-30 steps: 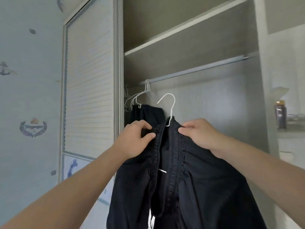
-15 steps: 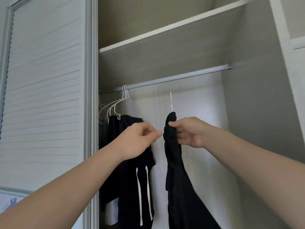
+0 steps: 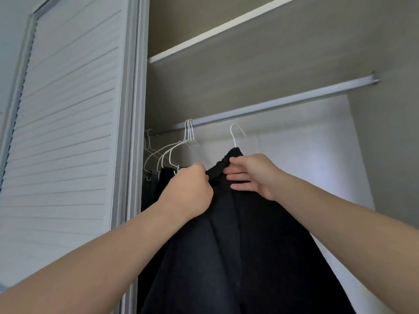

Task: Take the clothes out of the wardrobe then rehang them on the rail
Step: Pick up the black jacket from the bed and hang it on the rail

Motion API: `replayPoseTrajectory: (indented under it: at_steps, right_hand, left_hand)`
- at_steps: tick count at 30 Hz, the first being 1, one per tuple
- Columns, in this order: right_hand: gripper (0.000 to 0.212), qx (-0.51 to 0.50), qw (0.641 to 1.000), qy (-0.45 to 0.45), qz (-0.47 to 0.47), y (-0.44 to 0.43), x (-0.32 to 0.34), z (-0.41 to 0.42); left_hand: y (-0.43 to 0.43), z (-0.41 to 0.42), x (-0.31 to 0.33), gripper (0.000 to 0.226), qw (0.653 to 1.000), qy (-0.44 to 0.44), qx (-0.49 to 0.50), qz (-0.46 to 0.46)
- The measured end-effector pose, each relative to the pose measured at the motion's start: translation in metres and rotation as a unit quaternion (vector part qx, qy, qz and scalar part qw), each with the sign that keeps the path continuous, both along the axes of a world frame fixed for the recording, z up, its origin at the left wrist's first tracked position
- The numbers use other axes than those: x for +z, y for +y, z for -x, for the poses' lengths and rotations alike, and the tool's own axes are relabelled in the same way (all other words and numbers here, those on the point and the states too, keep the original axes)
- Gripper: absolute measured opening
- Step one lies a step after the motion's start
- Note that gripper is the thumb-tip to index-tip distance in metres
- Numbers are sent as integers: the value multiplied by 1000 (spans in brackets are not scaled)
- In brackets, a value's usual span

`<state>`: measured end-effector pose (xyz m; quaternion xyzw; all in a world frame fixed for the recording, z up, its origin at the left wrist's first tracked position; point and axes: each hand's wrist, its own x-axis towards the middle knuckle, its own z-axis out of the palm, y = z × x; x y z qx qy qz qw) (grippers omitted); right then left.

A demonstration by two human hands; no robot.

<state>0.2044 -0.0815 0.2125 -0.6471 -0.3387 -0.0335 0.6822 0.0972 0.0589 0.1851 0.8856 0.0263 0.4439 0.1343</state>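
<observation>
**Black garment** (image 3: pixel 249 257): soft matte cloth with a gathered, ribbed elastic band at the top, falling in long loose folds. It is carried on a white wire hanger (image 3: pixel 237 135), thin and round in section. Only the hook and neck show; the rest is buried in the cloth. Location: inside the open wardrobe (image 3: pixel 390 155), held up just under the rail (image 3: pixel 283 105), the hook near the rail but apart from it. The lower part is cut off by the frame's edge.

**Left hand** (image 3: pixel 190 189): raised, back toward the camera, fingers curled tight on the band's left end. The fingertips are hidden behind the knuckles.

**Right hand** (image 3: pixel 251 175): raised, thumb over the band's top. The fingers (image 3: pixel 235 177) are pressed together and nearly straight beneath it, pinching the cloth.

**Rail**: pale ribbed metal bar, capped at its right end.

**Other hangers** (image 3: pixel 188 137): white wire, bunched on the rail left of the garment.

**Dark clothes** (image 3: pixel 152 191): hanging at far left, largely hidden by the left forearm; their kind cannot be told.

**Louvred door** (image 3: pixel 68 132): pale, with horizontal slats.

**Shelf** (image 3: pixel 215 32): white-edged board above the rail.
</observation>
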Motion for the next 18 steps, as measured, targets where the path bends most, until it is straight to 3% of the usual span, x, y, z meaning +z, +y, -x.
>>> replayPoseTrajectory:
  at_steps: [3,5,7,9,13,18]
  right_hand:
    - [21,-41,997,-56,17,3,7,-33]
    - [19,-119,978,-171,30,5,9,-57]
    - [20,-221,903,-361,79,8,11,-81]
    - [33,-244,833,-481,124,14,14,-98]
    - [57,-235,791,-531,194,35,33,-120]
    - [62,-236,785,-519,242,65,57,-145]
  left_hand:
    - [18,-24,4,15,999,-32,22,-19]
    - [28,-39,8,14,998,-51,32,-26]
    - [36,-53,15,14,996,-69,48,-32]
    - [44,-65,24,15,994,-84,62,-32]
    - [58,-91,44,12,988,-113,94,-47]
    - [69,-118,72,11,979,-120,150,-68]
